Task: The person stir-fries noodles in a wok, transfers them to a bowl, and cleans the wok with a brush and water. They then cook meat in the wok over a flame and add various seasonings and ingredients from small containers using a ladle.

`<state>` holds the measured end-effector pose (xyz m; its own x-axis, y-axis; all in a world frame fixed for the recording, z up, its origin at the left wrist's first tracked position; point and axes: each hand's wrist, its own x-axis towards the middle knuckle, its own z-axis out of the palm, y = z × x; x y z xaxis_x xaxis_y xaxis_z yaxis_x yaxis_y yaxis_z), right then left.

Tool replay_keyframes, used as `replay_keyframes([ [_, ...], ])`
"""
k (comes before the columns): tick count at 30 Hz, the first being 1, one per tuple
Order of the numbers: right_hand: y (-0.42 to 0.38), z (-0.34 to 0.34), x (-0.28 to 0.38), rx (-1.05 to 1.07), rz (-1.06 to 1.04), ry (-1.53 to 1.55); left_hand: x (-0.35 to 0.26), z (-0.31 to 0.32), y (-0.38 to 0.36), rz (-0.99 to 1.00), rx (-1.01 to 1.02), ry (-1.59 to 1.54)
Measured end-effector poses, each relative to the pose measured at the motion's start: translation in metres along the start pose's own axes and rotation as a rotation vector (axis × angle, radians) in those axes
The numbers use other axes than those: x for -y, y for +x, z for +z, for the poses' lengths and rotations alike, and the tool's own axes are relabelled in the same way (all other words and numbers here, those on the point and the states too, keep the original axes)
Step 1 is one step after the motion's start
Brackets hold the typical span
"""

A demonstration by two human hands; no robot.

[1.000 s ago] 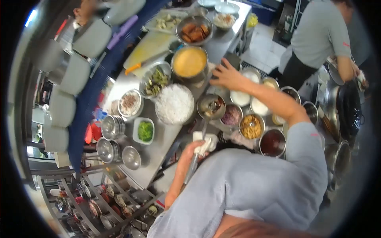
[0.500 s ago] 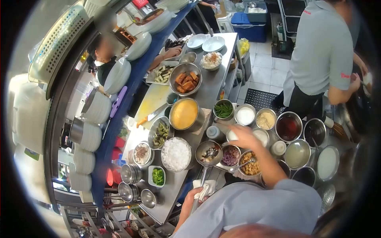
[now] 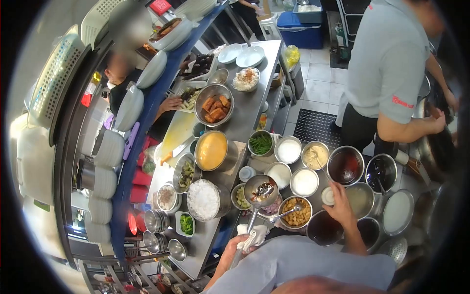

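My left hand [image 3: 236, 249] is closed around the handle of a metal ladle [image 3: 261, 200], with a folded white cloth [image 3: 251, 237] at the grip. Dark sauce and pale bits lie in the ladle's bowl, held above the chopped purple onion [image 3: 272, 208] and near the pale green pieces [image 3: 241, 197]. My right hand [image 3: 340, 208] is curled round the side of a white-topped bottle [image 3: 328, 196], thumb and fingers on either side. Close by are a bowl of browned cubes with a spoon [image 3: 295, 213], a pot of dark liquid [image 3: 324, 228] and a bowl of white powder [image 3: 304, 182].
Bowls of red sauce [image 3: 345, 165], black sauce [image 3: 381, 173] and cut green beans [image 3: 260, 143] surround my hands. Yellow liquid [image 3: 211, 150] and a white mound [image 3: 203, 199] fill bowls on the steel table [image 3: 255, 93]. A co-worker [image 3: 391, 63] stands at right; another person's hand [image 3: 171, 103] is across the table.
My right hand has moved from above the white bowls to the white-topped bottle and closed round it. The ladle has shifted slightly right, over the onion. The view has shifted slightly.
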<state>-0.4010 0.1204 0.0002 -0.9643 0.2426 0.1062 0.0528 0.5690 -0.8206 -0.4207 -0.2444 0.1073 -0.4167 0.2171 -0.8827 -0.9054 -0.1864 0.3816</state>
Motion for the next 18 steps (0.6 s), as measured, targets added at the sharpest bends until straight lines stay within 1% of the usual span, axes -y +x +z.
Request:
replay_keyframes([
  [2, 0.002, 0.000, -0.009, -0.031, -0.002, -0.040, -0.001, 0.002, 0.008, 0.035, 0.017, 0.065],
  [4, 0.012, -0.005, -0.006, 0.023, -0.008, 0.045, -0.006, 0.008, 0.001, -0.039, 0.051, 0.117],
  [6, 0.024, -0.034, 0.031, 0.011, -0.032, 0.035, -0.006, 0.016, 0.000, -0.007, 0.032, 0.113],
  [8, 0.037, -0.053, 0.062, 0.025, -0.049, 0.031, -0.008, 0.025, -0.009, -0.018, -0.071, 0.154],
  [9, 0.043, -0.060, 0.071, 0.038, -0.124, 0.170, -0.006, 0.018, -0.005, -0.007, -0.004, 0.141],
  [10, 0.051, -0.064, 0.078, 0.051, -0.194, 0.306, -0.003, 0.019, -0.002, 0.045, -0.075, 0.152],
  [11, 0.059, -0.047, 0.070, 0.083, -0.202, 0.293, -0.003, 0.025, -0.001, 0.081, -0.148, 0.162],
  [12, 0.060, -0.031, 0.061, 0.129, -0.185, 0.282, -0.018, 0.049, -0.016, 0.114, -0.230, 0.379],
  [13, 0.067, -0.029, 0.073, 0.264, -0.098, 0.220, -0.010, 0.035, -0.002, 0.146, -0.166, 0.271],
  [14, 0.072, -0.019, 0.082, 0.406, -0.005, 0.171, -0.004, 0.041, -0.004, 0.206, -0.241, 0.212],
  [15, 0.068, -0.005, 0.081, 0.493, 0.078, 0.244, -0.004, 0.025, 0.006, 0.137, -0.072, 0.169],
  [16, 0.070, 0.011, 0.075, 0.555, 0.128, 0.306, -0.009, 0.013, 0.023, 0.108, 0.116, 0.119],
  [17, 0.060, 0.027, 0.075, 0.656, 0.250, 0.621, -0.007, 0.014, 0.023, 0.081, 0.101, 0.110],
  [18, 0.057, 0.041, 0.073, 0.736, 0.359, 0.936, -0.009, 0.019, 0.025, 0.101, 0.109, 0.070],
])
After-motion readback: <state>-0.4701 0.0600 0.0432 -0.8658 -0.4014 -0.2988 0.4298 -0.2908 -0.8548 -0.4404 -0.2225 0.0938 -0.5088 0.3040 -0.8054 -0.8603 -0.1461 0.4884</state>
